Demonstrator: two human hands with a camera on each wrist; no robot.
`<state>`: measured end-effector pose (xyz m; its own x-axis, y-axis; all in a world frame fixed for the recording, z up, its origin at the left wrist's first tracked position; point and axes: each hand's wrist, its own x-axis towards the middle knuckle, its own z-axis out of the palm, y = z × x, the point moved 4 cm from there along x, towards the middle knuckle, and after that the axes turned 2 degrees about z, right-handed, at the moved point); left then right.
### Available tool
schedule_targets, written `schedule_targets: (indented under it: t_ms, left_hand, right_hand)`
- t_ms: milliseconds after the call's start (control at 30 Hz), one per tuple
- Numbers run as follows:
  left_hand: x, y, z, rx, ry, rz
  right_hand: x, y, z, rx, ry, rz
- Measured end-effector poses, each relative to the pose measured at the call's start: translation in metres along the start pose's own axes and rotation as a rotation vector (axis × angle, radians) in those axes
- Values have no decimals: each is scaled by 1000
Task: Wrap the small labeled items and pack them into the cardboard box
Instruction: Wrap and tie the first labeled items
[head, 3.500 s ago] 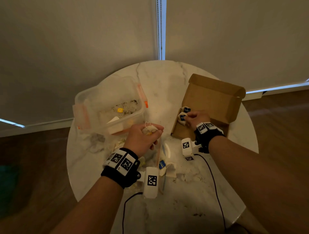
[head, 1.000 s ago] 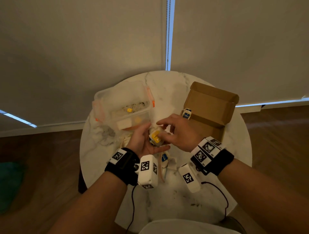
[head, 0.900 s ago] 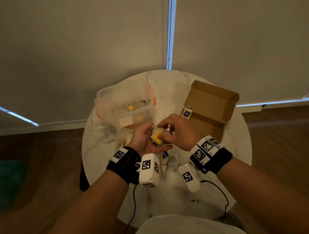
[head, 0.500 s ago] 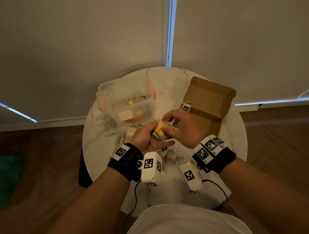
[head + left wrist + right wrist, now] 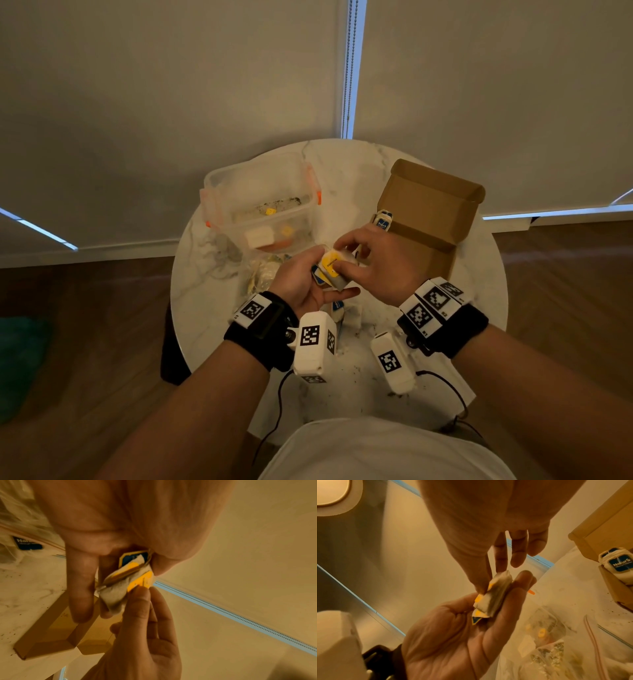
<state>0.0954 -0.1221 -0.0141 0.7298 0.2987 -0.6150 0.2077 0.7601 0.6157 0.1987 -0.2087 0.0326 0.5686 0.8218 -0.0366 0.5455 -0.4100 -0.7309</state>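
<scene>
A small tea-bag-like packet with a yellow label (image 5: 330,269) is held over the middle of the table between both hands. My left hand (image 5: 303,279) cups it palm up, with the fingers curled behind it. My right hand (image 5: 363,262) pinches its white paper wrap (image 5: 118,592) with thumb and fingertips. A thin band crosses the packet (image 5: 494,596), and a blue-labelled tag sticks out under it. The open cardboard box (image 5: 430,214) stands at the right, holding a wrapped item with a blue label (image 5: 383,220).
A clear plastic tub with orange clips (image 5: 263,205) stands at the back left of the round marble table (image 5: 209,329). Clear bags of loose packets (image 5: 263,279) lie below it. Another blue-labelled item (image 5: 337,306) lies under my hands, among crumbs on the table.
My right hand left the box and joined the left hand at the packet. Over the last second both hands stayed on it, working the wrap, while the view pulled back.
</scene>
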Motion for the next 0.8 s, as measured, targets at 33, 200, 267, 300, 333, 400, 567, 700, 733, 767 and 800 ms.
schedule_targets:
  t_ms: [33, 200, 267, 300, 333, 400, 567, 700, 733, 767, 800]
  left_hand:
    - [1, 1, 1, 15, -3, 9]
    - [2, 3, 2, 38, 0, 44]
    - [2, 3, 2, 38, -4, 42]
    - [2, 3, 1, 37, 0, 40]
    - [2, 3, 1, 36, 7, 37]
    - [2, 3, 0, 30, 20, 26]
    - [4, 6, -4, -36, 57, 26]
    - [4, 11, -11, -141, 131, 86]
    - [5, 12, -11, -164, 141, 102]
    - [5, 13, -12, -184, 153, 114]
    - [6, 14, -12, -198, 160, 123]
  right_hand:
    - [1, 0, 1, -24, -17, -2]
    - [1, 0, 2, -16, -45, -15]
    - [1, -1, 2, -35, -49, -35]
    - [2, -1, 2, -52, -61, -30]
    - [3, -1, 2, -74, -78, -16]
    - [4, 0, 2, -106, -101, 9]
    - [5, 1, -5, 9, -71, 43]
    - [3, 9, -17, 298, -95, 113]
    - [2, 12, -21, 344, -87, 134]
    - [2, 15, -25, 370, -70, 157]
    - [2, 19, -28, 377, -48, 180]
